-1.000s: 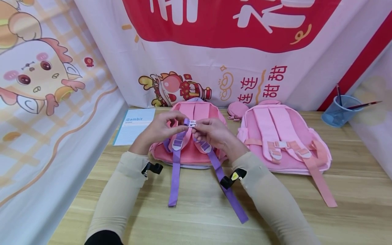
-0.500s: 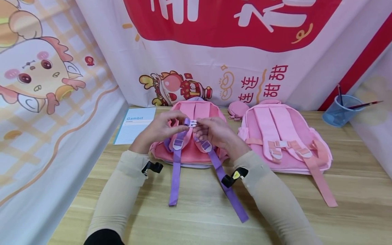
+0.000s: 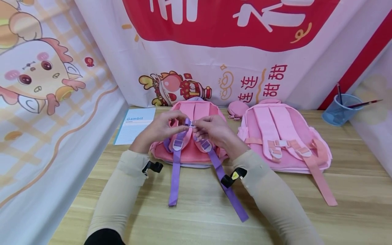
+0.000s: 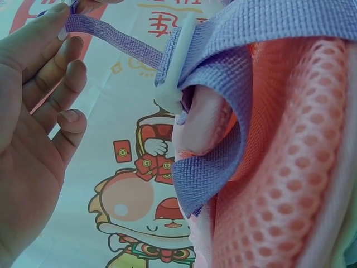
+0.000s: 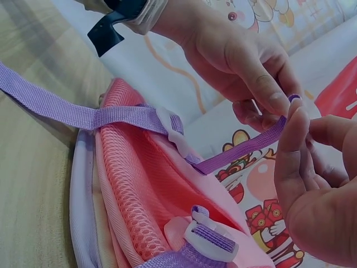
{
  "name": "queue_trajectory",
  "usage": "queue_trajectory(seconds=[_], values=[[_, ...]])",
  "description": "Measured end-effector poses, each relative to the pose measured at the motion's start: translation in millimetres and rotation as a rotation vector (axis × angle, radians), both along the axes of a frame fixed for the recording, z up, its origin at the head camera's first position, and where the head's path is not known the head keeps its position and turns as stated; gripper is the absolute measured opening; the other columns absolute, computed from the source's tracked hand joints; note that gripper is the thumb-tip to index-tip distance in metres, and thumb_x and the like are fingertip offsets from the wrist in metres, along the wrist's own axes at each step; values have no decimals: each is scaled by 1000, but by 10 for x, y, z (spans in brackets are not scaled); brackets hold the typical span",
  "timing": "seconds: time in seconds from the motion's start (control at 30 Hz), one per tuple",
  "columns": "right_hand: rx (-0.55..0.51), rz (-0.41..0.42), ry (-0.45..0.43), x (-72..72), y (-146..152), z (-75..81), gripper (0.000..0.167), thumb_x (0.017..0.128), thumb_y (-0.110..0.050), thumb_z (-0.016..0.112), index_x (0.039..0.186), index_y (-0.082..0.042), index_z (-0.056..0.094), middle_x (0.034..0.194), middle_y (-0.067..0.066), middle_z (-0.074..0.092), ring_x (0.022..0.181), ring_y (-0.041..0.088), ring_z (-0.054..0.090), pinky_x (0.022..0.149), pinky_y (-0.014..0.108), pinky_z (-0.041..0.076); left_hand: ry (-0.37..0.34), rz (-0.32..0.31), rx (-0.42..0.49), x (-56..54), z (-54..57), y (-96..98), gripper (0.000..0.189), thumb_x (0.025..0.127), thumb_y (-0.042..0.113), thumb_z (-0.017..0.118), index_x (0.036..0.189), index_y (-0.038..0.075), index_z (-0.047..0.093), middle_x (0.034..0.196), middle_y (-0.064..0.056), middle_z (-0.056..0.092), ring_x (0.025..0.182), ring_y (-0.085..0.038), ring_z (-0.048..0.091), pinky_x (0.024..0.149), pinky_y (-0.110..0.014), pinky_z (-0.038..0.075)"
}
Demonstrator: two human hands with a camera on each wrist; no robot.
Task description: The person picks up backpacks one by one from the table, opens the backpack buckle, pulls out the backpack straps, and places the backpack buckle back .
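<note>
The left hand (image 3: 163, 131) pinches a narrow purple strap (image 5: 251, 148) close to a small white buckle (image 3: 191, 126), and the right hand (image 3: 214, 132) seems to pinch the buckle's other end, so it sits right between the two hands, about as near to one as to the other. The buckle's long way looks to run from side to side, its free end pointing at the right hand, though fingers hide most of it. The strap runs down to beside a white slider (image 4: 170, 92) on the pink backpack (image 3: 194, 154), which lies on the table (image 3: 202, 204).
</note>
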State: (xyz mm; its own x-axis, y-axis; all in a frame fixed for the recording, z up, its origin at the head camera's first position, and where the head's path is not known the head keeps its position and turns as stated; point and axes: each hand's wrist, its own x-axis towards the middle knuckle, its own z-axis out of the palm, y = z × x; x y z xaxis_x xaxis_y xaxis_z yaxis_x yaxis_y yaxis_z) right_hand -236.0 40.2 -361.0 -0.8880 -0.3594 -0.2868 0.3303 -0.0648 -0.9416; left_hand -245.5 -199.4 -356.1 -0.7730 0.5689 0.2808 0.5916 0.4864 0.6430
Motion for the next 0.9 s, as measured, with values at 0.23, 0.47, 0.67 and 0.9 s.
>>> queue_trajectory(seconds=[0.23, 0.47, 0.67, 0.9], values=[[31, -32, 17, -8, 0, 14, 23, 107, -14, 68, 116, 7, 74, 78, 6, 73, 62, 14, 67, 61, 26, 62, -68, 13, -25, -30, -51, 20, 34, 97, 19, 83, 129, 15, 72, 109, -4, 71, 97, -27, 61, 88, -46, 52], [40, -34, -10, -13, 5, 30, 24, 107, -15, 68, 118, 5, 75, 79, 6, 73, 63, 14, 67, 62, 26, 62, -82, -13, -31, -60, -110, 39, 15, 98, 18, 82, 111, 16, 74, 100, -2, 69, 91, -26, 57, 82, -39, 49], [-12, -25, -29, -5, 8, 22, 22, 108, -14, 66, 116, 5, 73, 78, 5, 72, 61, 12, 65, 60, 24, 61, -73, -18, -16, -68, -139, 38, 12, 98, 14, 81, 109, 14, 75, 97, -4, 70, 88, -23, 59, 78, -35, 50], [-83, -17, -27, 10, 19, 32, 17, 109, -11, 62, 108, 3, 73, 74, 2, 69, 59, 10, 62, 57, 21, 58, -106, 5, -29, -85, -228, 16, 13, 98, 8, 78, 110, 10, 77, 99, -6, 75, 90, -20, 65, 81, -33, 58]])
